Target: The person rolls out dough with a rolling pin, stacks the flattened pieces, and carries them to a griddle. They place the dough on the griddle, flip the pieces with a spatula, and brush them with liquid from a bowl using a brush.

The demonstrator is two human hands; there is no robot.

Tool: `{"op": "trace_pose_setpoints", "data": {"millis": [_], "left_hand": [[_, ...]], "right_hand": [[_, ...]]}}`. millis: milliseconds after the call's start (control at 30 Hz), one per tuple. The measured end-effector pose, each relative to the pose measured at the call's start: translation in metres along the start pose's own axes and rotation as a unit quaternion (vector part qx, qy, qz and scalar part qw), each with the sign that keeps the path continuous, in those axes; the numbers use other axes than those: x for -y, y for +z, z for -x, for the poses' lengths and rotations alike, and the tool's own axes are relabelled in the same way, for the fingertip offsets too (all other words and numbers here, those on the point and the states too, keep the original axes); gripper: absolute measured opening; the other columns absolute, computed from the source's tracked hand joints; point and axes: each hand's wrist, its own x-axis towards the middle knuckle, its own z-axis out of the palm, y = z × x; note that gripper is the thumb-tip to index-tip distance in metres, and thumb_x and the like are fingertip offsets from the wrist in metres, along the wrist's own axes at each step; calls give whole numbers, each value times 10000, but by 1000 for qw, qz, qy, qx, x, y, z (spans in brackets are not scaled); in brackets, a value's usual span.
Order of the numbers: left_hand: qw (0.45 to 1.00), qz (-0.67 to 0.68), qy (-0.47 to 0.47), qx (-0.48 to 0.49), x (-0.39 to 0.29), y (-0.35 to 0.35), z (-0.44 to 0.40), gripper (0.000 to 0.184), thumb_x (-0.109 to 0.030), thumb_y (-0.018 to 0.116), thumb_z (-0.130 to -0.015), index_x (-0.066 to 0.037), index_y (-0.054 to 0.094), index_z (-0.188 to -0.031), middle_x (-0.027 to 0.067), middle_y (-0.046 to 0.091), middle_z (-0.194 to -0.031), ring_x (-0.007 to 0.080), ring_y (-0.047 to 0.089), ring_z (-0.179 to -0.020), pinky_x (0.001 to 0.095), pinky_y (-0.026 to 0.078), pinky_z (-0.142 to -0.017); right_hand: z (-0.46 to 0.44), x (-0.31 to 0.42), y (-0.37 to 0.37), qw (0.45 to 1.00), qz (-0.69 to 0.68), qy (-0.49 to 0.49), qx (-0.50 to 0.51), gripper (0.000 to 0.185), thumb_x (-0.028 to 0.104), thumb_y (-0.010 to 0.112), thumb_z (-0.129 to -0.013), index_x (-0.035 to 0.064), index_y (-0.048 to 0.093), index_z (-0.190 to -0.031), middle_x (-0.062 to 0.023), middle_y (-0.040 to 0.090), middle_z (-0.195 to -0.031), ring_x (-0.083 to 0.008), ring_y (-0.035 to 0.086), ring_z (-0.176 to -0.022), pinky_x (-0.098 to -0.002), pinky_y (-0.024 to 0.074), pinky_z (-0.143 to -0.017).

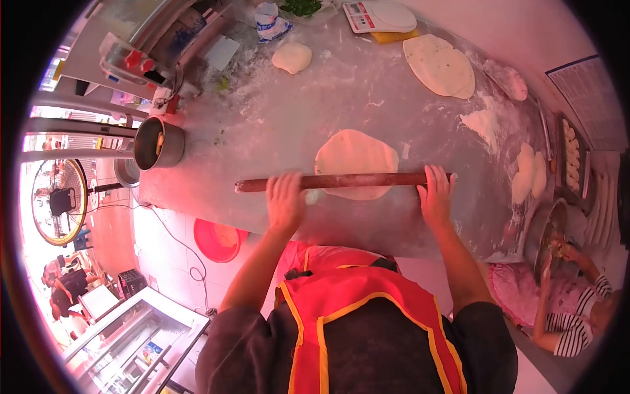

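A dark brown rolling pin (354, 181) lies crosswise over a flat, roundish sheet of dough (357, 157) in the middle of the floured table. Near the pin's left end, my left hand (286, 202) rests on it with the fingers laid over the top. My right hand (436, 196) holds the pin close to its right end, fingers over it and the thumb along the near side. The dough shows on both sides of the pin, and neither hand touches it directly.
On the grey table (262, 125) are a small dough piece (292, 58), a larger dough sheet (440, 65), a kitchen scale (379, 16), loose flour (484, 123) and dough strips (528, 172). A metal pot (172, 146) stands left. At right, a co-worker's hands work at a bowl (550, 233).
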Motion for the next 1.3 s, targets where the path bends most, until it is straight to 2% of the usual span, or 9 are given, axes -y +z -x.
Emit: {"op": "trace_pose_setpoints", "data": {"millis": [33,167,433,667,733,833,933,1100,1300], "left_hand": [[998,9,-58,7,4,0,9,536,-173,621,-848,-23,484,-1344,166,498,-1386,327,414,-1343,513,251,-1136],[995,-31,-82,42,22,19,-45,593,-327,527,-923,-33,419,-1427,162,406,-1482,361,323,-1400,572,160,-1150],[986,-143,1,-86,68,55,-243,593,-407,501,-950,-92,411,-1445,144,352,-1520,330,280,-1427,572,145,-1155],[1000,20,-15,-3,27,14,-53,611,-295,604,-898,18,425,-1391,220,430,-1444,388,358,-1376,568,201,-1142],[999,39,-12,15,30,16,-22,596,-290,601,-900,17,434,-1383,220,433,-1439,386,363,-1372,571,206,-1139],[1000,-25,2,1,55,19,-117,551,-330,583,-920,20,491,-1336,211,448,-1432,366,374,-1368,546,219,-1146],[996,-80,-23,-31,42,23,-110,579,-350,579,-923,28,479,-1350,213,431,-1449,365,356,-1380,530,223,-1148],[996,4,-62,65,9,0,42,756,-341,635,-849,37,348,-1438,228,335,-1508,419,281,-1410,591,197,-1133],[996,-78,-47,0,36,24,-86,617,-364,562,-926,19,425,-1390,186,389,-1481,343,323,-1400,555,210,-1139]], "right_hand": [[-3,9,-3,1000,-8,22,-10,650,216,652,-872,73,371,-1441,-140,412,-1460,-338,369,-1363,-574,228,-1125],[-66,3,13,998,-8,56,-12,572,280,540,-942,52,374,-1439,-147,418,-1459,-330,361,-1373,-571,206,-1136],[-267,-37,46,989,64,18,-135,538,327,436,-992,76,353,-1462,-121,370,-1511,-299,319,-1412,-546,212,-1140],[-43,-1,10,997,-72,-29,-16,504,238,512,-969,39,396,-1418,-186,397,-1471,-351,381,-1353,-558,234,-1127],[-58,-10,9,998,-52,-34,8,491,230,473,-984,46,384,-1430,-174,409,-1465,-340,366,-1368,-551,221,-1137],[-139,-9,8,998,12,-32,-54,479,242,446,-993,54,390,-1430,-165,397,-1477,-329,347,-1383,-545,216,-1142],[-136,0,28,1000,2,-8,-16,495,259,440,-995,58,376,-1443,-165,382,-1490,-322,333,-1392,-548,214,-1141],[23,20,-1,998,-54,-43,9,621,258,542,-939,11,320,-1463,-195,356,-1496,-373,313,-1397,-563,190,-1149],[-98,6,20,1000,-1,-8,-13,620,269,565,-926,42,345,-1459,-173,390,-1480,-359,341,-1382,-571,195,-1141]]}}
